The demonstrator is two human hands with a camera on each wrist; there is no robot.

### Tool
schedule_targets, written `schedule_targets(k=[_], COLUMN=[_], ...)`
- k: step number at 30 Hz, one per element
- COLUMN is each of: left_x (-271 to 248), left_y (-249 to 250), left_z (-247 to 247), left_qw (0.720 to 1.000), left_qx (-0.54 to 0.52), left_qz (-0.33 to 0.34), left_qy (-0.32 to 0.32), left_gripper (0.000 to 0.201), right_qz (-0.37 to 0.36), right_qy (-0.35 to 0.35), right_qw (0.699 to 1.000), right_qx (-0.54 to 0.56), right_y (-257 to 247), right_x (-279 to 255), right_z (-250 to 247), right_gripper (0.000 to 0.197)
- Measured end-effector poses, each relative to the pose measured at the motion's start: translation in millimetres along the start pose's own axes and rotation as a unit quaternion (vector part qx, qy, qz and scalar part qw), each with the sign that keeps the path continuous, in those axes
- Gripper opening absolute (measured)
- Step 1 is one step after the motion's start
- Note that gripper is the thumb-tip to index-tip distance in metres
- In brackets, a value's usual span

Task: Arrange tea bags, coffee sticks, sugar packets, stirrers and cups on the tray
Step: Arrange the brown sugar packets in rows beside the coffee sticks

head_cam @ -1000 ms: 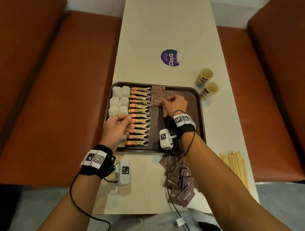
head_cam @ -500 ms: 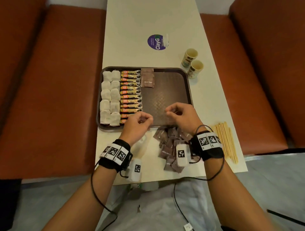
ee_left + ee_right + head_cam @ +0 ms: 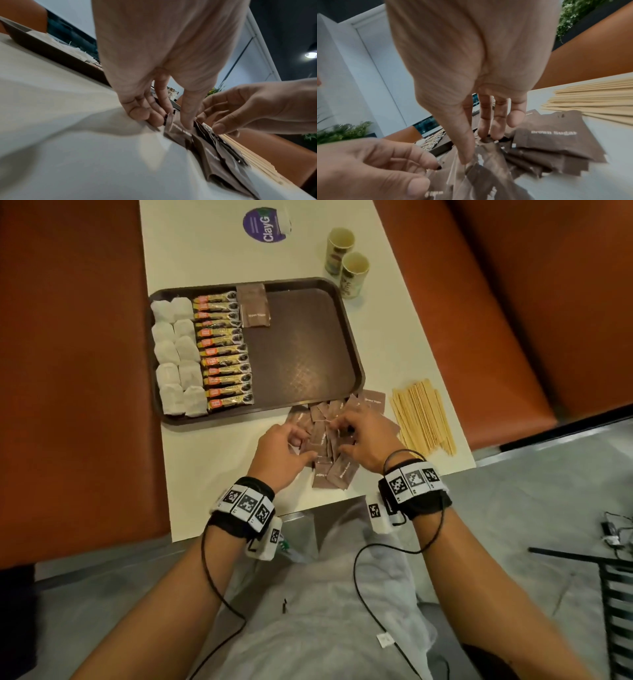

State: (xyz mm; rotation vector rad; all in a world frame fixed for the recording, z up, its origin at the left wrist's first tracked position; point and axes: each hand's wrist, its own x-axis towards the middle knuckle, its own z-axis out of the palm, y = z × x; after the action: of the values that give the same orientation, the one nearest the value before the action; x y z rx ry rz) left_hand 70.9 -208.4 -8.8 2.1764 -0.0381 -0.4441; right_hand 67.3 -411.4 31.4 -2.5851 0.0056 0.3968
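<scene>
A dark brown tray point(image 3: 301, 354) holds white tea bags point(image 3: 176, 354) in two columns at its left, then a column of coffee sticks point(image 3: 224, 354), then two brown sugar packets point(image 3: 254, 306) at the far edge. A loose pile of brown sugar packets point(image 3: 337, 470) lies on the table just in front of the tray. Both hands are in this pile. My left hand point(image 3: 301, 440) point(image 3: 169, 119) pinches a packet between thumb and fingers. Beside it my right hand point(image 3: 339, 429) point(image 3: 477, 147) pinches another packet from the pile point(image 3: 553, 138).
Wooden stirrers point(image 3: 423, 416) lie in a bundle right of the pile, near the table's right edge. Two paper cups point(image 3: 354, 273) stand beyond the tray's far right corner. A purple sticker point(image 3: 265, 225) is further back. Orange benches flank the narrow table.
My right hand left a sugar packet on the tray and pulled back. Both hands moved off the tray toward me and now dig into the packet pile.
</scene>
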Motion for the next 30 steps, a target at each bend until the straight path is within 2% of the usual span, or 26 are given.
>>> schedule_targets(k=[4,7,9,13,18,23,26,30], left_x=[-1,-1,-1,-2,-2,-2,-1,4], left_y=[0,1,0,-2,-2,-1,-1,-3], left_z=[6,8,9,11,10,6,-2,-14], left_qw=[0.999,0.998,0.999,0.998,0.997,0.995,0.993,0.989], left_qx=[0.038,0.044,0.027,-0.007,-0.009,-0.043,-0.069,-0.099], left_qz=[-0.014,-0.012,-0.017,-0.035,-0.032,-0.044,-0.054,-0.065], left_qy=[0.022,0.033,0.043,0.053,0.064,0.08,0.079,0.089], left_gripper=[0.041,0.037,0.037,0.034,0.028,0.026,0.025,0.014], right_qz=[-0.002,0.005,0.011,0.012,-0.007,0.026,0.028,0.011], right_qy=[-0.011,-0.017,-0.014,-0.016,-0.001,-0.004,0.001,0.067], right_qw=[0.999,0.998,0.999,0.999,0.999,0.999,0.995,0.973], right_qx=[-0.041,-0.052,-0.037,-0.036,-0.046,0.018,0.1,0.222], right_y=[-1,-3,-3,-1,1,-1,-5,-12], right_x=[-1,1,3,6,11,16,18,22], right_z=[6,8,8,7,9,7,-5,-18], right_gripper=[0.063,0.066,0.059,0.032,0.028,0.026,0.02,0.016])
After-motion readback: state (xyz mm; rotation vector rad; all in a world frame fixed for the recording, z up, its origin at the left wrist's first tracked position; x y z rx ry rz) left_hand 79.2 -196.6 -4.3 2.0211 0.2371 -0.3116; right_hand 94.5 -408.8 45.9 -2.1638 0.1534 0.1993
